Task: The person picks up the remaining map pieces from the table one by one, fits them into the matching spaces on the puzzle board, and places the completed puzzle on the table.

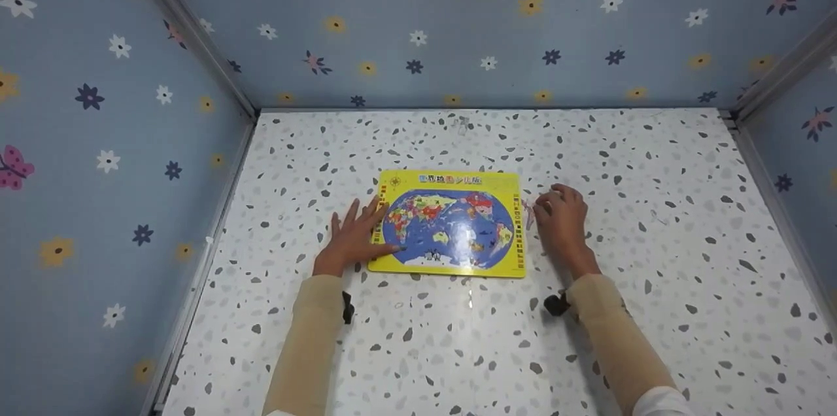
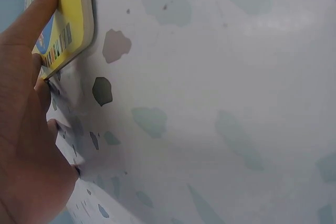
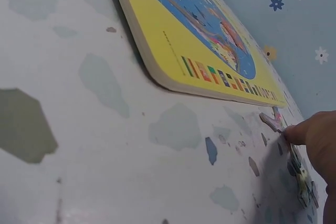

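A yellow-bordered world map puzzle (image 1: 451, 269) lies flat on the speckled table. Over its left edge my left hand (image 1: 356, 236) is spread, with the thumb resting on the blue map face; the left wrist view shows the thumb (image 2: 37, 14) near the puzzle's corner. Just off the right edge, my right hand (image 1: 563, 223) has its fingers curled down near the table. At its fingertips is a small pinkish puzzle piece (image 3: 272, 122), pinched by the thumb (image 3: 299, 132). More small pieces (image 3: 303, 184) show below that hand, partly hidden by it.
The white table (image 1: 458, 350) has grey and dark specks. Blue flowered panels (image 1: 451, 30) stand along its back and both sides. Each wrist wears a black device, the right one (image 1: 556, 303) close above the table.
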Available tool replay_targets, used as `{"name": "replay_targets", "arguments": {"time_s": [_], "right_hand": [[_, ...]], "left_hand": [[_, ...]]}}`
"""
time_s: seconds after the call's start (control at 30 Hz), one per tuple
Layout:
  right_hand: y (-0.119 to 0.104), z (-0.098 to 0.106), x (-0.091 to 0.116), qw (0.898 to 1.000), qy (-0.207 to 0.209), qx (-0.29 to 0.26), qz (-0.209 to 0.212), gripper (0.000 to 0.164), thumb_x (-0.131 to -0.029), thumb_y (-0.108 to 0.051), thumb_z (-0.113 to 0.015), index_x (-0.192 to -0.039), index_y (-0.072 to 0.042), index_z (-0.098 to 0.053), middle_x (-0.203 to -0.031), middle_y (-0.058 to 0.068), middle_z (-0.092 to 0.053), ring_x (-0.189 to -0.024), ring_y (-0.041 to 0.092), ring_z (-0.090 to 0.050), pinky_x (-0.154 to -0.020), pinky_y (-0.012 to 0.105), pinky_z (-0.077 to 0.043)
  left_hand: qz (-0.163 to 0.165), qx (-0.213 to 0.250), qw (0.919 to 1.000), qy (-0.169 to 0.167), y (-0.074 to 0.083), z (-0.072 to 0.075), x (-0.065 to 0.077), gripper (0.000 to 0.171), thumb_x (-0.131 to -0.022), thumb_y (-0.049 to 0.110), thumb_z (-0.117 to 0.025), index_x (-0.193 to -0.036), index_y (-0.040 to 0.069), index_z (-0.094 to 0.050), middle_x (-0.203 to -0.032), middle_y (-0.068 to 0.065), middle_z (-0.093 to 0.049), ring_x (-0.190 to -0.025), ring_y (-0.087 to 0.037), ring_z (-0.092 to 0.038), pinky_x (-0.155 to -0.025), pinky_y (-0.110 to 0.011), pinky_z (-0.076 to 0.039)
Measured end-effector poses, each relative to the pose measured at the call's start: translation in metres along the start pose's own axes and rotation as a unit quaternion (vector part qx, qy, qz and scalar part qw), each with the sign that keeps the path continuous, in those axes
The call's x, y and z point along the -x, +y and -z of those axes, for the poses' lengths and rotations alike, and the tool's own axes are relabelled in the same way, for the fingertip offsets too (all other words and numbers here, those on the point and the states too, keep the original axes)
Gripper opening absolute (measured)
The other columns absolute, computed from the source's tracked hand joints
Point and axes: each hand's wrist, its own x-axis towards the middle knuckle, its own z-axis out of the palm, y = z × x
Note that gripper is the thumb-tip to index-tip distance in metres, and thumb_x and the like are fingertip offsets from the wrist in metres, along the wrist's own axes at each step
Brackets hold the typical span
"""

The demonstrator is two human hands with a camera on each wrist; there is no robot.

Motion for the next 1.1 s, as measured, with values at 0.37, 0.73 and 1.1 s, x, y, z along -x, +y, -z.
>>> {"name": "replay_targets", "arguments": {"time_s": [0.37, 0.73, 1.1], "right_hand": [[0.0031, -0.0011, -0.0006, 1.0, 0.004, -0.005, 0.002, 0.014, -0.096, -0.03, -0.057, -0.101, -0.018, -0.063, -0.146, 0.006, -0.038, -0.14, 0.028, -0.027, -0.116, 0.051, -0.023], [0.0015, -0.0022, 0.0003, 1.0, 0.018, -0.002, 0.015, 0.013, -0.094, -0.025, -0.061, -0.098, -0.014, -0.066, -0.141, 0.008, -0.043, -0.136, 0.029, -0.031, -0.114, 0.05, -0.022], [0.0042, -0.0019, -0.0012, 0.999, 0.023, -0.011, 0.027, 0.013, -0.095, -0.026, -0.059, -0.098, -0.015, -0.066, -0.14, 0.007, -0.044, -0.136, 0.028, -0.032, -0.114, 0.05, -0.023]], "left_hand": [[-0.005, -0.005, 1.0, 0.0, 0.001, 0.0007, -0.0002, 0.104, -0.071, 0.076, -0.062, -0.153, 0.037, -0.012, -0.162, 0.011, -0.001, -0.149, -0.026, 0.012, -0.113, -0.062, 0.014], [-0.001, -0.017, 0.9999, -0.001, -0.0004, -0.0009, -0.0009, 0.103, -0.07, 0.077, -0.061, -0.153, 0.039, -0.011, -0.162, 0.012, 0.001, -0.149, -0.026, 0.012, -0.113, -0.062, 0.013], [0.001, -0.008, 1.0, -0.004, -0.0004, -0.0001, -0.0002, 0.103, -0.071, 0.076, -0.061, -0.152, 0.04, -0.01, -0.161, 0.013, 0.001, -0.149, -0.024, 0.014, -0.114, -0.06, 0.015]]}}
